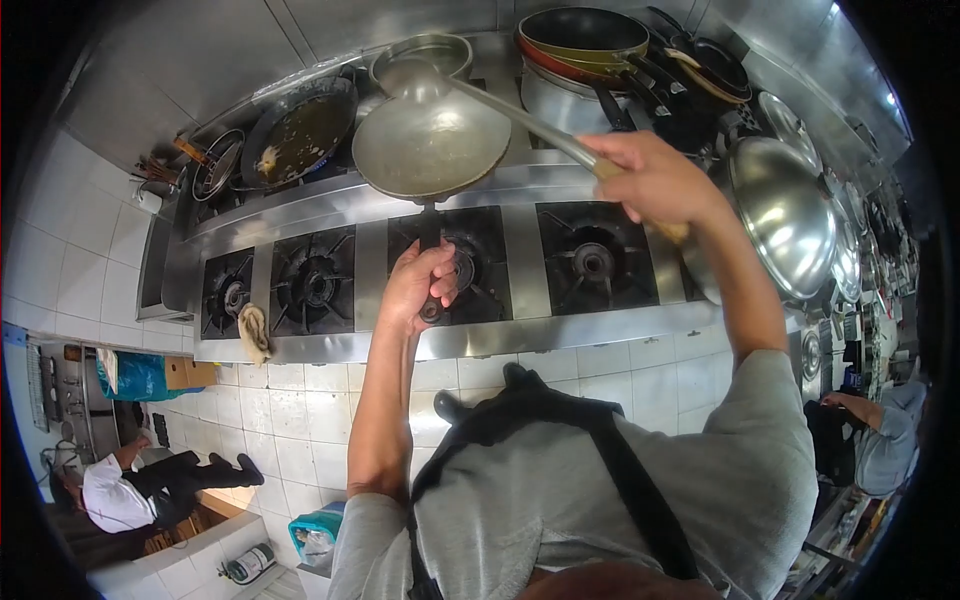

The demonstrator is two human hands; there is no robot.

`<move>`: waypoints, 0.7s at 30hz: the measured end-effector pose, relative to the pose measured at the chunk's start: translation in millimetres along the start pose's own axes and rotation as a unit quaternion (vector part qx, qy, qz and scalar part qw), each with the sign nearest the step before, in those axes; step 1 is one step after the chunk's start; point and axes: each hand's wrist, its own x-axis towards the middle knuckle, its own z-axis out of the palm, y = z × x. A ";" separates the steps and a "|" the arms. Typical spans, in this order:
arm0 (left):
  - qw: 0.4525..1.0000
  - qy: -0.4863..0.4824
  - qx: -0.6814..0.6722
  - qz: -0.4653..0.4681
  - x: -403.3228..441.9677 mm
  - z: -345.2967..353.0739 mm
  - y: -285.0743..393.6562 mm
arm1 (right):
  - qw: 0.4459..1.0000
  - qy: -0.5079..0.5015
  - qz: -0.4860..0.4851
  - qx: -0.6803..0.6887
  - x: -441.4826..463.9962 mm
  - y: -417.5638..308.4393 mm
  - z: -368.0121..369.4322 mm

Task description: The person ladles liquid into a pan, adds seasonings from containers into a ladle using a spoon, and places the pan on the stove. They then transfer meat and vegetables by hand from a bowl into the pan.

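Note:
My left hand (pixel 420 282) is closed around the dark handle of a frying pan (pixel 430 150). The pan is raised over the back edge of the burners, its grey, worn inside facing me, and I see no food in it. My right hand (pixel 655 180) grips the wooden end of a long metal ladle (pixel 530 122). The ladle reaches left across the pan, its bowl above the pan's far rim; whether they touch I cannot tell. Behind it stands a round metal pot (pixel 425 52), partly hidden by the pan and ladle.
Gas burners (pixel 593 262) line the stove. A dark oily pan (pixel 300 140) and a strainer (pixel 218 165) sit at back left, stacked pans (pixel 583 35) at back right. A large metal dome (pixel 785 215) stands right. A cloth (pixel 254 333) hangs at front. Two other people are nearby.

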 end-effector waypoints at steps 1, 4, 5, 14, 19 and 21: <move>1.000 -0.003 0.001 -0.002 0.1 -0.2 -0.2 | 0.999 0.011 -0.026 -0.043 14.2 0.6 0.0; 1.000 -0.007 0.002 0.008 -3.5 5.6 1.4 | 0.980 0.083 -0.072 -0.167 62.8 -4.2 10.9; 1.000 -0.009 0.004 0.009 -3.9 6.0 1.7 | 0.976 0.102 -0.074 -0.177 84.0 -1.1 13.1; 0.999 -0.030 -0.015 0.015 -1.9 2.1 -1.5 | 0.991 0.038 0.023 -0.124 215.5 -3.2 11.9; 0.999 -0.028 -0.013 0.016 0.0 -1.7 -2.5 | 0.875 -0.065 0.064 0.476 206.9 -19.9 -6.0; 0.999 -0.028 -0.012 0.016 0.1 -2.3 -2.3 | 0.798 -0.119 0.101 0.583 213.9 -22.4 -11.9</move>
